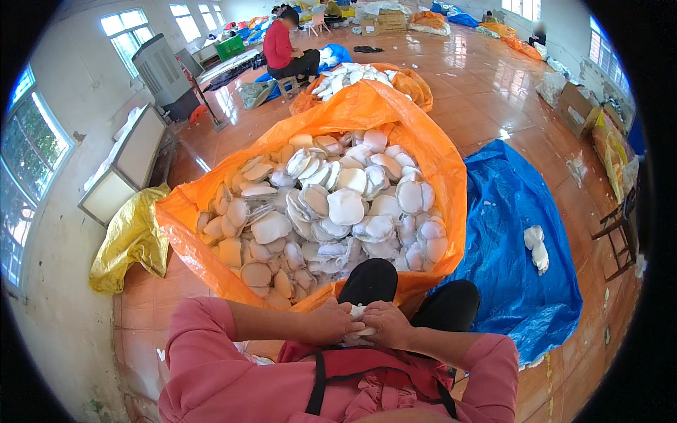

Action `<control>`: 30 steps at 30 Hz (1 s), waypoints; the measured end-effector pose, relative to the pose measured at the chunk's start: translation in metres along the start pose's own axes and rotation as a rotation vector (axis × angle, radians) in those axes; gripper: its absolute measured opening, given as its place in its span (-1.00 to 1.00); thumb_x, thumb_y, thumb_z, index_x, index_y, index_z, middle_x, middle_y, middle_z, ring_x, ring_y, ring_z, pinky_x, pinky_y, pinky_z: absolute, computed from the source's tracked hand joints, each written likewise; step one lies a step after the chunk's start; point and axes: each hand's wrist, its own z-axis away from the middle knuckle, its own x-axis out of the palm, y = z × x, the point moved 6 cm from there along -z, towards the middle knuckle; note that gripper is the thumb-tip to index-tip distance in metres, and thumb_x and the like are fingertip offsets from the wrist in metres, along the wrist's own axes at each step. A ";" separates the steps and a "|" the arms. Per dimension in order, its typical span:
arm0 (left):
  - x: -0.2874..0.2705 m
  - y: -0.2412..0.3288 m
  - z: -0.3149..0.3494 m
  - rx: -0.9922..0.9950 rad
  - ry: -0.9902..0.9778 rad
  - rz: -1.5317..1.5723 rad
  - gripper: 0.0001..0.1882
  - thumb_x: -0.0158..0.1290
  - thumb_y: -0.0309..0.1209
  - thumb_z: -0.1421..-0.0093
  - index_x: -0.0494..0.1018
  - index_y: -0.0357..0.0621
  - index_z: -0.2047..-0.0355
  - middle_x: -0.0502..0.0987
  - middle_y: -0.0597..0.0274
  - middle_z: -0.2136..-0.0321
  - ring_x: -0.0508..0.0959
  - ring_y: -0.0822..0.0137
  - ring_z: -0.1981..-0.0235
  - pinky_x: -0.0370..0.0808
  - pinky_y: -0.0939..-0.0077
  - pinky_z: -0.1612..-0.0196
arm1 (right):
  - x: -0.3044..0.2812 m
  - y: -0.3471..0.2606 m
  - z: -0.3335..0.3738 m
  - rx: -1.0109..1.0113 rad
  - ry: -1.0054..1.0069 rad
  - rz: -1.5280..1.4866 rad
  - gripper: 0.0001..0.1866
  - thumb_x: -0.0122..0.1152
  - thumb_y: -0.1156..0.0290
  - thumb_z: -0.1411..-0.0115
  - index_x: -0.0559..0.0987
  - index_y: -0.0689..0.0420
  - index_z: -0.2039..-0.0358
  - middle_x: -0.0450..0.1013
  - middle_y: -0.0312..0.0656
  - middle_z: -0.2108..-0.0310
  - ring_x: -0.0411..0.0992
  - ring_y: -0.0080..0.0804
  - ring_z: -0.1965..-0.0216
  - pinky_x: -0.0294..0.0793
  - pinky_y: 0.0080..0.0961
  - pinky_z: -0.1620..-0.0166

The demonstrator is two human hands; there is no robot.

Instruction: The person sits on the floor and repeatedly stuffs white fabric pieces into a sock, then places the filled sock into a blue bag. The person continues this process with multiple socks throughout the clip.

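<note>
Close together over my lap, my left hand (329, 322) and my right hand (387, 324) have their fingers curled round one small white soft piece (357, 311). Most of that piece is covered by my fingers, so its full shape does not show. Just beyond my knees lies a wide-open orange plastic sack (451, 204), its edge folded outward. Inside it is a big heap of white, rounded, padded fabric pieces (346, 206), many stacked or leaning on each other. Neither hand touches the heap.
A blue plastic sheet (511, 282) spreads at my right, bearing one white bundle (537, 249). A yellow sack (130, 240) lies at the left by a white cabinet (127, 166). Farther off, a person in red (278, 46) sits beside another heap of white pieces (349, 77).
</note>
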 end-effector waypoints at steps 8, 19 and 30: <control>0.019 0.016 0.002 -0.112 0.063 0.005 -0.83 -0.02 -0.25 -0.17 0.40 0.09 0.24 0.50 0.26 0.30 0.43 0.19 0.14 0.29 0.12 0.21 | 0.010 -0.002 0.026 -0.034 -0.298 0.173 -0.42 0.28 0.18 -0.04 0.40 -0.05 -0.10 0.30 -0.29 -0.19 0.12 -0.24 -0.31 0.11 -0.12 -0.25; 0.021 0.004 0.019 -0.071 0.028 0.089 -0.44 0.18 -0.28 0.04 0.35 0.00 -0.03 0.41 0.21 0.12 0.35 0.18 0.01 0.25 0.13 0.08 | 0.032 0.013 0.024 -0.023 -0.264 0.171 -0.43 0.29 0.26 -0.01 0.37 -0.08 -0.08 0.27 -0.33 -0.21 0.09 -0.28 -0.33 0.00 -0.07 -0.30; 0.026 -0.010 0.008 0.131 0.401 0.040 -0.61 0.17 -0.23 0.00 0.42 -0.03 0.16 0.44 0.21 0.17 0.32 0.15 -0.09 -0.03 -0.23 -0.26 | 0.026 0.036 0.011 -0.049 -0.245 -0.090 -0.41 0.42 0.36 0.15 0.44 0.02 0.04 0.41 -0.19 -0.04 0.29 -0.11 -0.14 0.24 -0.27 -0.20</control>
